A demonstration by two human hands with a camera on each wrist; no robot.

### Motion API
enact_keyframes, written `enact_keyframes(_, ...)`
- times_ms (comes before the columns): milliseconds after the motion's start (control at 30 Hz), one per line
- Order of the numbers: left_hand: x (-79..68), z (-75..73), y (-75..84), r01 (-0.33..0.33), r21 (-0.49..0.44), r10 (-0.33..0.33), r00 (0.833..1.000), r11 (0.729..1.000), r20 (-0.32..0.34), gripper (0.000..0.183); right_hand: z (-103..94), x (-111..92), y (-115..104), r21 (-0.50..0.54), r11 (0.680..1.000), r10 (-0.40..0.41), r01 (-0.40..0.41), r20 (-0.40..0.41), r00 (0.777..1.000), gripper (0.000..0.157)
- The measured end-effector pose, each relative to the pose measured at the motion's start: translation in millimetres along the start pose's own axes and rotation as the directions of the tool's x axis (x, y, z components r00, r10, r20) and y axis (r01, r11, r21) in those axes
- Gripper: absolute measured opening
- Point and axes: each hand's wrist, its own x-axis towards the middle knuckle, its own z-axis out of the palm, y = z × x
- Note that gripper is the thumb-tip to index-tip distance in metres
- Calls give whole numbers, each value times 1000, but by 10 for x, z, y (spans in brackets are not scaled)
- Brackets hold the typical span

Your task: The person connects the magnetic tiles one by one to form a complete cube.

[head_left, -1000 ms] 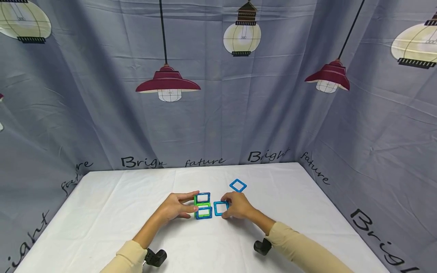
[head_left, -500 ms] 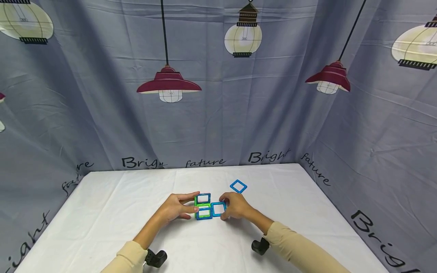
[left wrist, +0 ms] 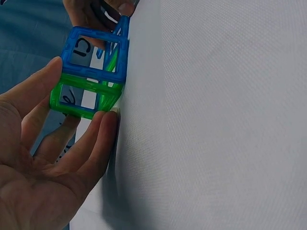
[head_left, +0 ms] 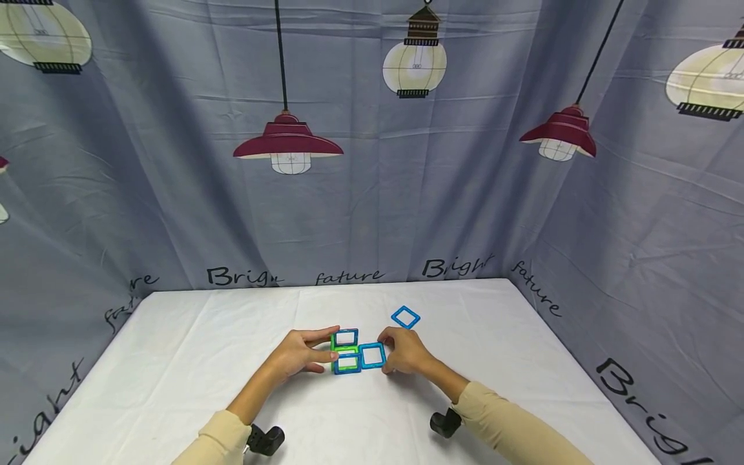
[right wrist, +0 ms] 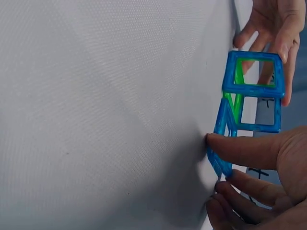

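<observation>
Blue and green square magnetic tiles form a small open box on the table. Its blue front tile (head_left: pixel 347 372) and blue back tile (head_left: pixel 347 330) stand upright, and a green side tile (left wrist: pixel 72 111) faces my left hand (head_left: pixel 296 354). That hand holds the box from the left, thumb at the front corner and fingers along the side and back. My right hand (head_left: pixel 408 352) pinches another blue tile (head_left: pixel 373 367) by its outer edge, thumb and fingers at its corners. This tile lies low and slightly tilted, its inner edge right at the box's right side.
One loose blue tile (head_left: pixel 413 312) lies flat behind my right hand. A white cloth (head_left: pixel 203 361) covers the table, with a printed grey curtain (head_left: pixel 360 213) along its back and sides. Black wrist cameras (head_left: pixel 265 440) hang beneath both forearms.
The blue tile in my right hand has moved left, from a small gap up to the box. My right fingers have shifted to its outer edge. The left hand has stayed in place.
</observation>
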Motion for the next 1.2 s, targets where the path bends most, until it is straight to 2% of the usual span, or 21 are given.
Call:
enact_keyframes(167, -5, 3, 4, 2, -1, -2, 1000, 1000, -7, 63, -21, 0, -28, 31, 1000, 2, -2, 6, 1000, 57)
enact_keyframes(433, 21, -18, -10, 6, -3, -6, 1000, 1000, 1, 64, -149, 13, -159, 56, 998, -40, 39, 27, 999, 57)
enact_keyframes(700, 16, -18, 2, 16, -2, -16, 1000, 1000, -9, 63, -221, 35, -290, 108, 994, -32, 26, 55, 998, 55)
enact_keyframes(1200, -21, -1, 50, -1, -6, 1, 1000, 1000, 7, 62, -149, 101, -400, 160, 987, -33, 18, 93, 995, 52)
